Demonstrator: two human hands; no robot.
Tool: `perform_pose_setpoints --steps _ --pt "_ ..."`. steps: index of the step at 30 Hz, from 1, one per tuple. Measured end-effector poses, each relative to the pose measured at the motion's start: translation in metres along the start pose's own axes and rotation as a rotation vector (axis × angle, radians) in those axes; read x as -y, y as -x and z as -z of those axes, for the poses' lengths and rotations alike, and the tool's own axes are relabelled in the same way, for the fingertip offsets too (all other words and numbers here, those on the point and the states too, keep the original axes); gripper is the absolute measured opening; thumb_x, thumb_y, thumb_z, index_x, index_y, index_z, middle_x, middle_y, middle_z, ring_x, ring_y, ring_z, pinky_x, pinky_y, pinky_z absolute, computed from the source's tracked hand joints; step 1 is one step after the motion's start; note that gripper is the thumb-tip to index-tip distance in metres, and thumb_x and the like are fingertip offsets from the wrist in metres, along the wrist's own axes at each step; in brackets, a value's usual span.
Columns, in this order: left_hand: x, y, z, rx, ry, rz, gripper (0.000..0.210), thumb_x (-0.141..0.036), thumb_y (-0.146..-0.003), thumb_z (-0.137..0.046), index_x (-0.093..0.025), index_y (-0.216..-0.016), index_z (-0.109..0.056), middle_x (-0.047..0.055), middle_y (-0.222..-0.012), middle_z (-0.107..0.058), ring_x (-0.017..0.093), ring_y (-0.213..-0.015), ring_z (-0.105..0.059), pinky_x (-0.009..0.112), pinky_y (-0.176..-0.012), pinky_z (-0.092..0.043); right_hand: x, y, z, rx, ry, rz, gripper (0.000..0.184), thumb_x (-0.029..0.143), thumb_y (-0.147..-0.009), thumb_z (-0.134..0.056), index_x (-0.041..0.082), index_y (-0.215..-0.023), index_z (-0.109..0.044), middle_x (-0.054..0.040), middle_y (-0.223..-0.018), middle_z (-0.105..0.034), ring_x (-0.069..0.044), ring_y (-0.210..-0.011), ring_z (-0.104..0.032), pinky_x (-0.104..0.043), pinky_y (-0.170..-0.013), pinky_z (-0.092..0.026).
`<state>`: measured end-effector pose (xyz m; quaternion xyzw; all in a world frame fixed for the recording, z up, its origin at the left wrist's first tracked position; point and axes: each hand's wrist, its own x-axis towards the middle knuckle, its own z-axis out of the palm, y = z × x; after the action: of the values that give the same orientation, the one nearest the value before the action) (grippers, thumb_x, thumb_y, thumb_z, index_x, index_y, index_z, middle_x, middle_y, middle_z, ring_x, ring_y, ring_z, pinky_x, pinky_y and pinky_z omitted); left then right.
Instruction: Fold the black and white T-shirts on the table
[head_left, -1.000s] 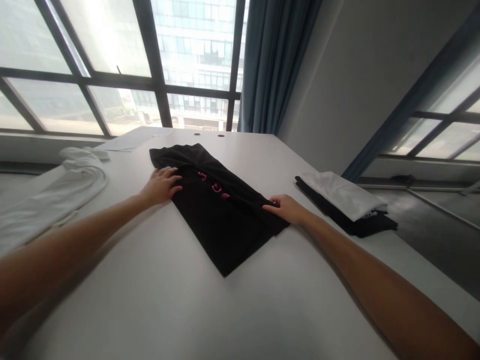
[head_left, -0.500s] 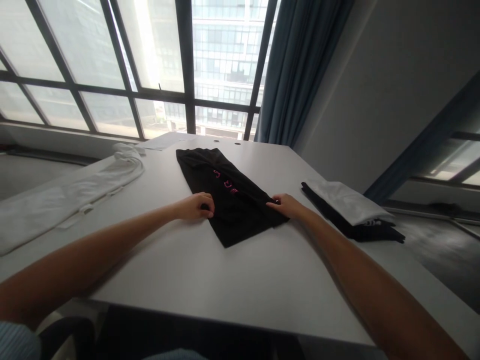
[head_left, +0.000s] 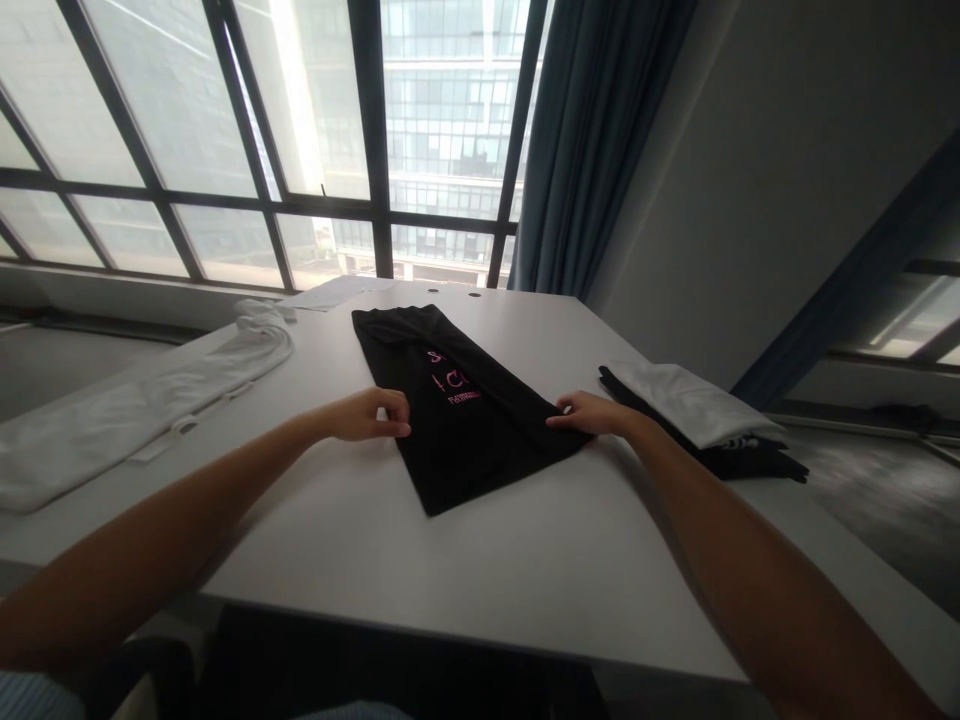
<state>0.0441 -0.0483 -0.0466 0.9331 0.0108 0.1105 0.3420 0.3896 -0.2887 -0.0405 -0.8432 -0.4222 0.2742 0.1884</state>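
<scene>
A black T-shirt (head_left: pixel 480 450) with pink lettering lies on the white table, folded into a long strip that slants away from me. Its far end looks a little bunched, and a loose fold runs down its right side. At the shirt's left edge my left hand (head_left: pixel 369 414) is closed, thumb and fingers pinching the cloth. My right hand (head_left: pixel 589 414) pinches the right edge near the closer corner. Both hands rest low, close to the tabletop, and the pinched cloth is partly hidden by the fingers.
White clothing (head_left: pixel 142 410) lies stretched out along the table's left side. A folded stack with a white garment (head_left: pixel 694 400) over a black one (head_left: pixel 757 462) sits at the right. The white table (head_left: pixel 480 580) ends near me; windows and a blue curtain (head_left: pixel 600 130) stand beyond.
The shirt's near part has been spread wider: its left edge moved left with my left hand, its right edge slightly right with my right hand. More pink lettering shows.
</scene>
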Motion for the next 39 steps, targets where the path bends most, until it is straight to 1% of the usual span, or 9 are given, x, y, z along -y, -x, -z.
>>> perform_pose_setpoints --steps 6,11,14,17,22,25,29,32,39 --pt "-0.042 -0.004 -0.036 0.075 -0.346 0.015 0.035 -0.05 -0.087 -0.07 -0.02 -0.104 -0.071 0.008 -0.107 -0.068 0.022 -0.091 -0.065 0.03 -0.078 -0.051 0.006 0.0 0.0 -0.036 0.134 -0.004 0.044 0.048 -0.072 -0.087 0.016 -0.096 -0.071 -0.0048 -0.076 -0.068 -0.017 -0.061 -0.062 -0.027 -0.052 -0.049" --pt "-0.067 -0.002 -0.04 0.215 -0.403 0.038 0.022 -0.041 -0.09 -0.068 -0.022 -0.101 -0.071 0.002 -0.094 -0.071 0.017 -0.078 -0.066 0.027 -0.067 -0.045 0.005 0.005 0.005 -0.046 0.205 0.011 0.038 0.046 -0.075 -0.084 0.015 -0.096 -0.072 -0.0071 -0.081 -0.071 -0.018 -0.067 -0.064 -0.028 -0.059 -0.049" --pt "-0.075 0.001 -0.044 0.128 -0.434 0.06 0.037 -0.056 -0.089 -0.069 -0.022 -0.105 -0.07 0.002 -0.093 -0.071 0.019 -0.076 -0.066 0.028 -0.065 -0.043 0.012 0.009 0.002 -0.22 0.364 0.113 0.027 0.037 -0.079 -0.081 0.017 -0.096 -0.073 -0.0085 -0.089 -0.074 -0.02 -0.079 -0.066 -0.028 -0.068 -0.049" --pt "-0.081 0.001 -0.054 0.077 -0.491 0.064 0.051 -0.068 -0.081 -0.071 -0.022 -0.102 -0.071 0.004 -0.092 -0.071 0.021 -0.076 -0.066 0.029 -0.063 -0.042 0.035 0.016 -0.018 -0.393 0.373 0.28 0.019 0.036 -0.089 -0.069 0.019 -0.095 -0.074 -0.0071 -0.091 -0.075 -0.02 -0.082 -0.065 -0.029 -0.074 -0.047" --pt "-0.084 0.003 -0.063 0.119 -0.49 0.102 0.049 -0.064 -0.079 -0.075 -0.022 -0.104 -0.071 0.004 -0.088 -0.072 0.021 -0.072 -0.067 0.029 -0.06 -0.041 0.081 0.031 -0.072 -0.117 0.135 0.521 0.033 0.045 -0.089 -0.07 0.018 -0.107 -0.072 -0.0026 -0.084 -0.072 -0.016 -0.072 -0.063 -0.028 -0.067 -0.046" --pt "-0.082 0.004 -0.064 0.125 -0.473 0.09 0.03 -0.048 -0.084 -0.072 -0.023 -0.101 -0.072 0.002 -0.083 -0.073 0.02 -0.073 -0.067 0.029 -0.06 -0.041 0.092 0.036 -0.091 -0.114 0.115 0.516 0.04 0.037 -0.084 -0.078 0.016 -0.117 -0.07 -0.0021 -0.086 -0.072 -0.015 -0.073 -0.064 -0.028 -0.067 -0.047" --pt "-0.081 0.005 -0.066 0.1 -0.474 0.024 0.012 -0.031 -0.086 -0.067 -0.022 -0.091 -0.073 0.002 -0.084 -0.073 0.018 -0.073 -0.066 0.029 -0.061 -0.042 0.096 0.038 -0.097 -0.157 0.129 0.454 0.03 0.026 -0.083 -0.077 0.017 -0.112 -0.073 -0.0023 -0.085 -0.073 -0.016 -0.076 -0.066 -0.027 -0.068 -0.047" --pt "-0.082 0.004 -0.068 0.026 -0.461 -0.007 0.014 -0.031 -0.088 -0.065 -0.021 -0.083 -0.073 0.003 -0.085 -0.071 0.017 -0.07 -0.064 0.028 -0.059 -0.042 0.101 0.043 -0.097 -0.181 0.189 0.439 0.015 0.023 -0.088 -0.069 0.018 -0.1 -0.076 -0.0043 -0.087 -0.076 -0.018 -0.08 -0.069 -0.028 -0.07 -0.048" --pt "-0.083 0.003 -0.072 -0.132 -0.383 -0.048 0.014 -0.029 -0.089 -0.063 -0.02 -0.08 -0.071 0.001 -0.074 -0.066 0.014 -0.064 -0.059 0.027 -0.059 -0.044 0.11 0.056 -0.1 -0.177 0.23 0.392 0.026 0.044 -0.091 -0.069 0.02 -0.097 -0.076 -0.007 -0.095 -0.077 -0.021 -0.083 -0.07 -0.029 -0.068 -0.047"
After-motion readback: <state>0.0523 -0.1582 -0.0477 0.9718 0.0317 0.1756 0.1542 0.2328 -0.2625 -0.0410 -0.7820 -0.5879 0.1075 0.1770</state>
